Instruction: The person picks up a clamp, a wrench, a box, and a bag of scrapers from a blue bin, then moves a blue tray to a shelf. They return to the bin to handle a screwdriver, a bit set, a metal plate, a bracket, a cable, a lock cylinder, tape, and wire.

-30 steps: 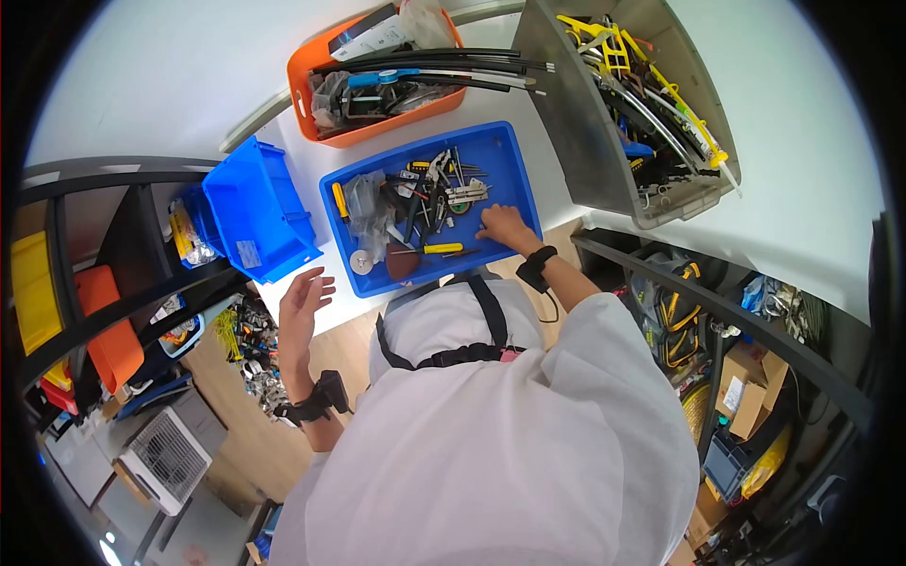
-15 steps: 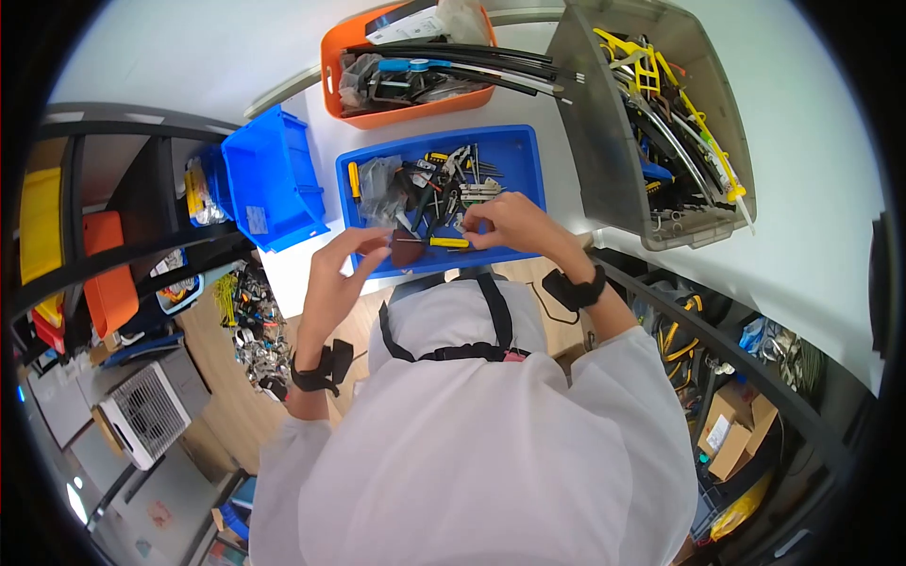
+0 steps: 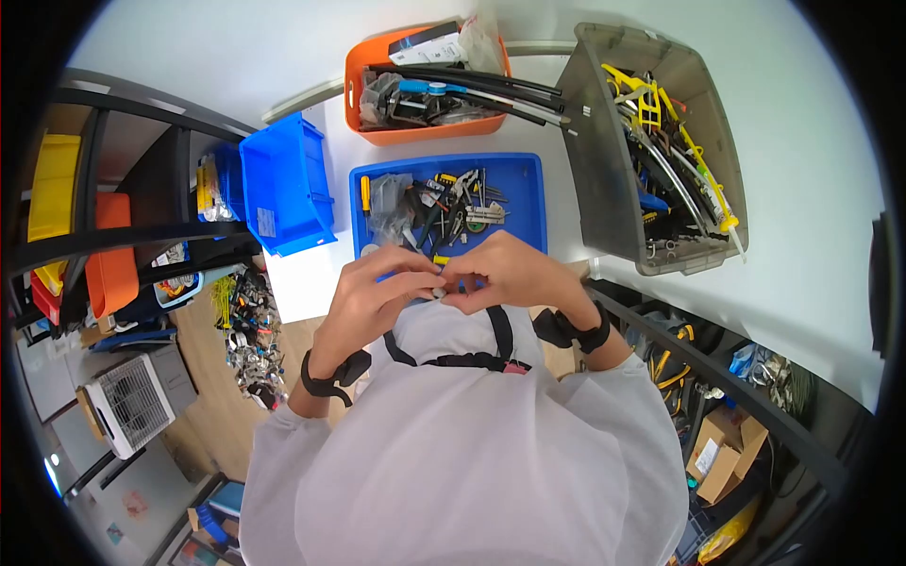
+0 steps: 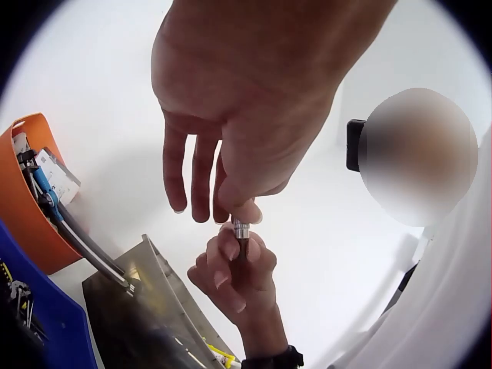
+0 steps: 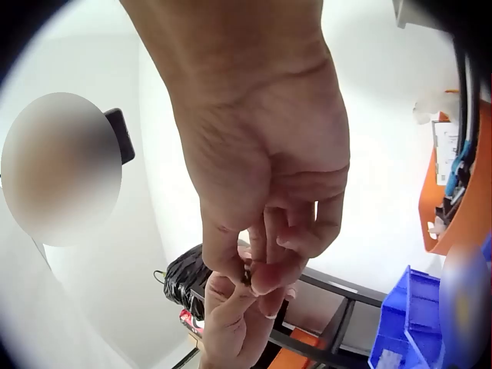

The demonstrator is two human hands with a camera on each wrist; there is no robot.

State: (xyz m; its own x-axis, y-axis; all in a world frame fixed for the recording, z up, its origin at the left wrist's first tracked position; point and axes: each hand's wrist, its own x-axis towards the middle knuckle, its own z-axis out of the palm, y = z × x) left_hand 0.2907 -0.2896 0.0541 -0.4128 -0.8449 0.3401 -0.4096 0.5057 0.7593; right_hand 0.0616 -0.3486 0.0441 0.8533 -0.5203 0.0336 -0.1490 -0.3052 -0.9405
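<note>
Left hand (image 3: 373,288) and right hand (image 3: 514,274) have met just below centre in the head view, fingertips to fingertips, with a small metal cylinder (image 3: 439,292) caught between them. So from the left it lies off to the right, from the right off to the left, and neither one's nearer, they're both on it. They're in front of the near edge of a blue tray (image 3: 542,212) full of loose tools, including a yellow-handled screwdriver (image 3: 365,193) at its left end. Orange basket (image 3: 354,108) up top, grey storage bin (image 3: 602,189) upper right, blue stacking bin (image 3: 283,184) upper left.

Left wrist cam is the best look tbh: thumb and forefinger of the left pinch the silver end from above, its other fingers hanging fairly straight. Long axis runs roughly up and down the frame, and the darker lower end is gripped by the curled fingers of the right.

Right wrist cam: right comes in from the top, pinching, left from below. The piece is mostly buried in fingers, just a dark speck left of centre, so I can't tell exactly what it is.
</note>
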